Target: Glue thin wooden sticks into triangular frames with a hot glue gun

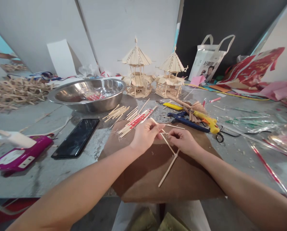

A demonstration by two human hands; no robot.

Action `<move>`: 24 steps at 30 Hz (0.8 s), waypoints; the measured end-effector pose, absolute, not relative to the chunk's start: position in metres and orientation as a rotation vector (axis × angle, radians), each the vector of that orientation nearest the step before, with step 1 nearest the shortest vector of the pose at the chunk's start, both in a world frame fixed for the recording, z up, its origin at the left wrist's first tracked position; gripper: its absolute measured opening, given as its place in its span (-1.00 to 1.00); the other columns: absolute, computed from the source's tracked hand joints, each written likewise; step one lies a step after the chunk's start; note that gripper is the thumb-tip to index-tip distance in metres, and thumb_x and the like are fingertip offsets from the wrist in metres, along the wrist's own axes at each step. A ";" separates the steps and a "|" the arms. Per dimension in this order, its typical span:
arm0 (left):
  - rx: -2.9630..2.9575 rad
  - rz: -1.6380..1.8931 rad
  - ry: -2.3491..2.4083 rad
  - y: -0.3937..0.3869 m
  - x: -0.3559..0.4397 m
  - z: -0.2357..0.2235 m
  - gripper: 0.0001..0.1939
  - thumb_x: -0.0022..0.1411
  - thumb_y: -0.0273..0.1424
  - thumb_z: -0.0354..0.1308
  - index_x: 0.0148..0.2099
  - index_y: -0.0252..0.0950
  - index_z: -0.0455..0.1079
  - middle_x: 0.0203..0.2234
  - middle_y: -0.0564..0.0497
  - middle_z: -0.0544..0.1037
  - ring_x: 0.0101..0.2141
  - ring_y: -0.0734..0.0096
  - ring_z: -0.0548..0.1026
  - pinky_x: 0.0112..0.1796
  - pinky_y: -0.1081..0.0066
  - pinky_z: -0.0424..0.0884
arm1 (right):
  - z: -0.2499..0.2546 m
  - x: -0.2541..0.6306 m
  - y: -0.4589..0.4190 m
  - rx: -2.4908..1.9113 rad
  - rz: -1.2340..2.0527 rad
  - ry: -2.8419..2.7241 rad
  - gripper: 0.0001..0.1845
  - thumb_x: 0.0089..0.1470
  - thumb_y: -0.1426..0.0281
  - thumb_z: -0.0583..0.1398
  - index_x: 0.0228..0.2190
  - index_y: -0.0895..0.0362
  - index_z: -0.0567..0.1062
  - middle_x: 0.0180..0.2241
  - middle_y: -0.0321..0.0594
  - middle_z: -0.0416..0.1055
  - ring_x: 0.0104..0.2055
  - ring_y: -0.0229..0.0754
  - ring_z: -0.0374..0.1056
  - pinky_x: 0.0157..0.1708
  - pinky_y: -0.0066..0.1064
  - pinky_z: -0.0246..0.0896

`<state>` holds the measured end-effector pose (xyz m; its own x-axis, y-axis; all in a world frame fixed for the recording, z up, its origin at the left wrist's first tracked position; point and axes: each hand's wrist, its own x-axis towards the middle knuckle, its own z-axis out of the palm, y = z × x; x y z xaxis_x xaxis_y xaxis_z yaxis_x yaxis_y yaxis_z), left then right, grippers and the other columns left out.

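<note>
My left hand (147, 134) is closed, thumb and forefinger pinching the end of a thin wooden stick. Close on its right, my right hand (183, 140) is also closed, its fingertips pinched on a stick of the same small frame. The pale joined wooden sticks (168, 170) reach down from between the hands, meeting at an angle below the right fingers. A brown board (143, 183) lies under both hands. Just beyond the left hand lies a bundle of loose wooden sticks (136, 121) with a red printed wrapper. My fingers hide the stick ends they grip.
Two wooden stick pagodas (137, 80) stand at the back beside a steel basin (71, 102). A black phone (75, 138) and purple power strip (35, 152) lie left. On the right are a yellow utility knife (172, 106), a blue-and-yellow glue gun (188, 121) and plastic scraps.
</note>
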<state>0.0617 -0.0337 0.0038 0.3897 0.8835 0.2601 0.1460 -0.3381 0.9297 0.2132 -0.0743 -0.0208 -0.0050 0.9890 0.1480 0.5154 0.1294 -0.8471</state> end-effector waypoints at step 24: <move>1.909 1.104 0.891 -0.040 0.061 0.005 -0.80 -0.02 -0.27 0.10 -0.56 -0.28 0.33 -0.69 0.06 0.43 -0.62 0.58 0.36 -0.51 0.57 0.26 | -0.018 0.213 -0.076 -1.367 1.197 -1.217 -0.78 -0.23 0.27 0.17 -0.55 0.20 0.37 -0.78 -0.45 0.17 -0.75 -0.45 0.05 -0.75 -0.58 -0.09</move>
<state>0.0607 -0.0395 0.0045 0.3875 0.8386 0.3829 0.1970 -0.4811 0.8543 0.2127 -0.0764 -0.0176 0.0390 0.9956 -0.0853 0.1017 -0.0889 -0.9908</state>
